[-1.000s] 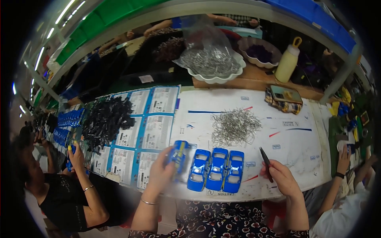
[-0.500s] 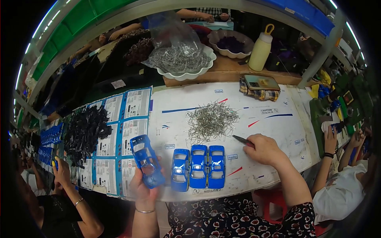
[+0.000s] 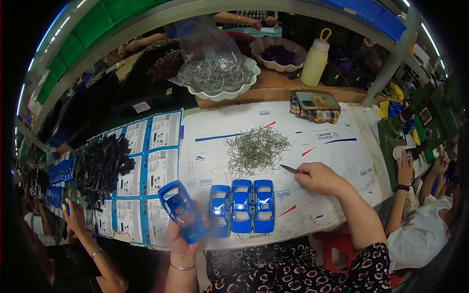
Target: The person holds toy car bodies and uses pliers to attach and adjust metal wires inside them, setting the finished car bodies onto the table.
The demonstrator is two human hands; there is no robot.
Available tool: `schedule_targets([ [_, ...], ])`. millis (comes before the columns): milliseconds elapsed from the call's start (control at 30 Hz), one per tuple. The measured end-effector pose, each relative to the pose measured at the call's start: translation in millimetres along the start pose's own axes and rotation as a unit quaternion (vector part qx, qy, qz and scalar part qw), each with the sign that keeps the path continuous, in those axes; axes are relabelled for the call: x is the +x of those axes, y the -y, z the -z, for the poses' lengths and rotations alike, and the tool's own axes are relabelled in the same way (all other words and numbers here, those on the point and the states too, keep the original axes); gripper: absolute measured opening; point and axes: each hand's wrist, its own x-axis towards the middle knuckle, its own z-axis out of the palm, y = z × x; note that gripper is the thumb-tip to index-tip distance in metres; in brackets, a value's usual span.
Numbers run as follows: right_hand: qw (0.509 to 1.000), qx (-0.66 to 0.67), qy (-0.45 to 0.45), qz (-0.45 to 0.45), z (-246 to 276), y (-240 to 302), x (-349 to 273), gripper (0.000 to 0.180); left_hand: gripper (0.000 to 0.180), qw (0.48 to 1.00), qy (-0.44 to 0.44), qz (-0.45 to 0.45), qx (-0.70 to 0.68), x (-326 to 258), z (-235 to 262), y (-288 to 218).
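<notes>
My left hand is closed around a blue toy car body, an open shell with window gaps, tilted above the table's near edge. Pinched in my right hand is a slim dark pointed tool, which looks like tweezers. Its tip points left, just beside a loose pile of small bent metal wires. Between my hands lie three more blue toy car bodies side by side on the white printed sheet.
Left of my hands, black parts are heaped on printed card sheets. Behind stand a white bowl with bagged wires, a bowl of purple parts, a pale bottle and a phone on checked cloth. Co-workers sit on both sides.
My left hand has lowered slightly, bringing the toy car body down and a little to the right. The whole view has shifted slightly; my right hand keeps its place beside the wires.
</notes>
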Motion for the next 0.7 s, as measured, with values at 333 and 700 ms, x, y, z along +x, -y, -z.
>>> schedule_targets([
  [333, 0.981, 0.172, -0.044, 0.082, -33, 23, -64, 0.020, 0.063, 0.991, 0.122, 0.027, -0.051, 6, -20, 12],
  [700, 0.946, 0.156, -0.079, 0.273, -78, 75, -89, 0.021, 0.068, 0.989, 0.124, -0.039, -0.064, -6, -58, 36],
])
